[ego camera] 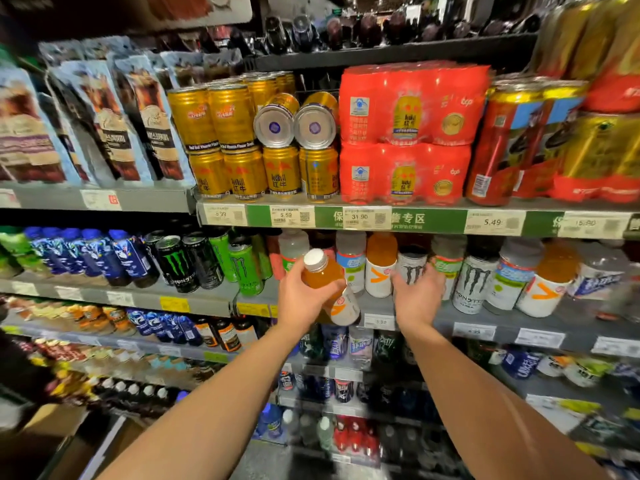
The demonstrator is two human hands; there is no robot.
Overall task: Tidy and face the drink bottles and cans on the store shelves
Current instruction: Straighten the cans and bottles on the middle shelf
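Observation:
My left hand [301, 299] grips an orange drink bottle [323, 277] with a white cap and white label, tilted, in front of the middle shelf [433, 315]. My right hand [417, 299] is curled round a white Monster can [411, 268] that stands on that shelf. Just left of that can stands another orange bottle [381, 265] of the same kind. To the right stand a second white Monster can [471, 284], a green-labelled bottle [509, 282] and one more orange bottle [550, 282].
Black and green Monster cans [180, 265] and blue bottles [114, 258] fill the shelf to the left. Above, gold cans [242, 140] are stacked, two of them lying on their sides [294, 124], beside red multipacks [408, 133]. Lower shelves hold several more bottles.

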